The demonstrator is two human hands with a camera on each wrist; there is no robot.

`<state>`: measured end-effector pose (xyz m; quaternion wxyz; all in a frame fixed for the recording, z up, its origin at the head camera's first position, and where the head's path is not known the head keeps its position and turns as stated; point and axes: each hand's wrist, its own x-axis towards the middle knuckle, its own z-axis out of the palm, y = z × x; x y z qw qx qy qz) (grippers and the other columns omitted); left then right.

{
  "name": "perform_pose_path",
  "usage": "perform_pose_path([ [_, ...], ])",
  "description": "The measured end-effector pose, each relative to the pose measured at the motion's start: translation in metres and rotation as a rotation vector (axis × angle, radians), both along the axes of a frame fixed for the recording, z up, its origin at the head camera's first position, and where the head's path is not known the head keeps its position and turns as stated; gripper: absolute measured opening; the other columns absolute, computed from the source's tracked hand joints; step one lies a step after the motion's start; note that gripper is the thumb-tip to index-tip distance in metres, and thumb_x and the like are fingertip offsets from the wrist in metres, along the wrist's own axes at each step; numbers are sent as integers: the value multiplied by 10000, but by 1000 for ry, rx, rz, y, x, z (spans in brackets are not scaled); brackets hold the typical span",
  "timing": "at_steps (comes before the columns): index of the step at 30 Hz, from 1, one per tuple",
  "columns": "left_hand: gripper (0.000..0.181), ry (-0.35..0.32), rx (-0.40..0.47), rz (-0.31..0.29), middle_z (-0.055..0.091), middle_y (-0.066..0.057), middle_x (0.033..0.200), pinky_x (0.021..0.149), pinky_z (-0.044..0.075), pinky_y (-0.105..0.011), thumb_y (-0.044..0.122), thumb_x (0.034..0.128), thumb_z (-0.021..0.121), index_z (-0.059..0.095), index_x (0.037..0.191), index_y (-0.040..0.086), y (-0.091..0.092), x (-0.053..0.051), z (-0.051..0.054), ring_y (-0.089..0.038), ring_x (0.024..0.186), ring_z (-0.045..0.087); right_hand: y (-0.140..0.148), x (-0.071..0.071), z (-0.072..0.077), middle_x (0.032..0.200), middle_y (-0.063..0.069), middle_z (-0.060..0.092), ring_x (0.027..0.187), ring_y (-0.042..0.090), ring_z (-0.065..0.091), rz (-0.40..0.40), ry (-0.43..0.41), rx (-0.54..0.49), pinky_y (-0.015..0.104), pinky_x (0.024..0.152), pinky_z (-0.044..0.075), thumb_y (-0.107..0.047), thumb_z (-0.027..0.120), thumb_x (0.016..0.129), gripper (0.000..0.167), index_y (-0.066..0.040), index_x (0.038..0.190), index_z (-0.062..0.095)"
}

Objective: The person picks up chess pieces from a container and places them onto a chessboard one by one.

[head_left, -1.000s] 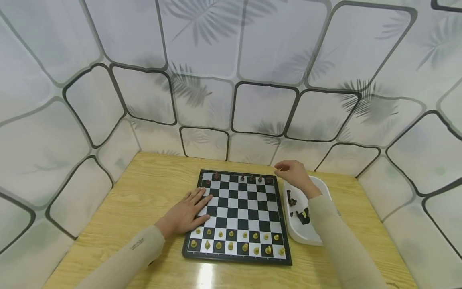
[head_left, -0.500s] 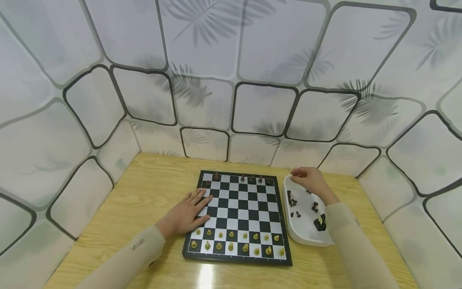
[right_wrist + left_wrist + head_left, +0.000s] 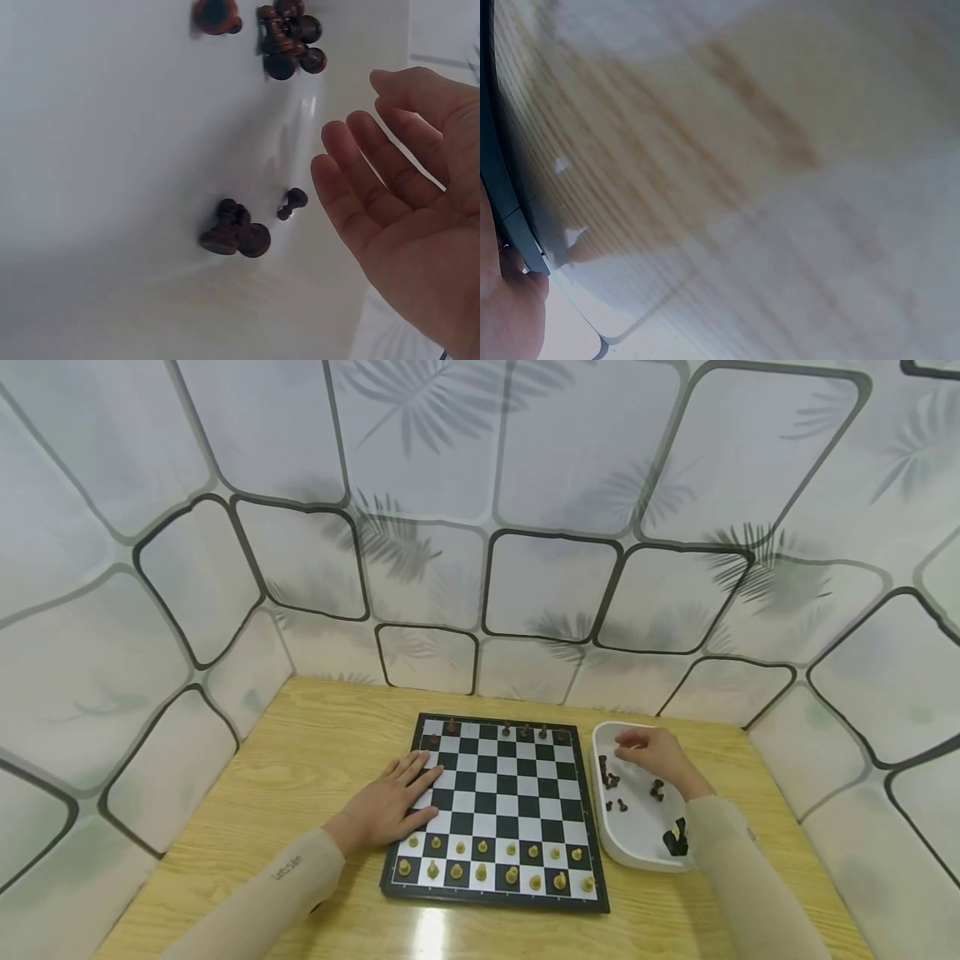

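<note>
The left hand (image 3: 386, 802) lies flat with spread fingers on the left edge of the chessboard (image 3: 483, 777). At the left of the left wrist view part of that hand (image 3: 514, 311) touches the board's dark edge. Over the far part of the white tray (image 3: 637, 858) hovers the right hand (image 3: 660, 755). The right wrist view shows the right hand (image 3: 420, 180) with relaxed, bent fingers and nothing held, above dark red chess pieces (image 3: 253, 240) and a small lone piece (image 3: 295, 199). Yellow pieces (image 3: 482, 872) stand in two near rows; several dark red ones (image 3: 506, 729) stand along the far side.
A black item with a yellowish mark (image 3: 676, 838) lies in the tray's near right part. The wooden table (image 3: 315, 718) meets a patterned wall covering (image 3: 427, 560) behind and at both sides.
The right hand has moved from beside the board's far right corner rightward and nearer, over the tray, uncovering pieces in it. The left hand has stayed on the board.
</note>
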<state>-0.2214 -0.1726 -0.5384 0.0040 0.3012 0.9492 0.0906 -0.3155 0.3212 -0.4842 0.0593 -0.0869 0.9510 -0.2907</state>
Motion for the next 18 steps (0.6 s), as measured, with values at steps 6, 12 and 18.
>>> perform_pose_path([
  [6, 759, -10, -8, 7, 202, -179, 1753, 1323, 229, -561, 630, 1085, 363, 254, 1695, 190, 0, -1, -1, -371, 1638, 181, 3, 0, -9, 1184, 195, 764, 887, 188, 725, 17, 0, 18, 283, 680, 586, -267, 763, 967, 379, -21, 1253, 734],
  [12, 763, -11, -18, 10, 195, -173, 1756, 1323, 232, -558, 637, 1085, 353, 250, 1696, 192, 0, -2, -2, -366, 1641, 174, 1, 4, -13, 1163, 219, 748, 870, 191, 698, 24, -61, -29, 295, 672, 584, -233, 757, 961, 408, 18, 1278, 703],
  [18, 761, -8, -12, 10, 197, -174, 1756, 1322, 232, -561, 631, 1084, 364, 256, 1694, 190, 0, -2, -2, -369, 1639, 179, -2, 7, -13, 1145, 187, 750, 890, 189, 686, 21, -111, -14, 294, 711, 585, -264, 761, 959, 437, 4, 1298, 694],
])
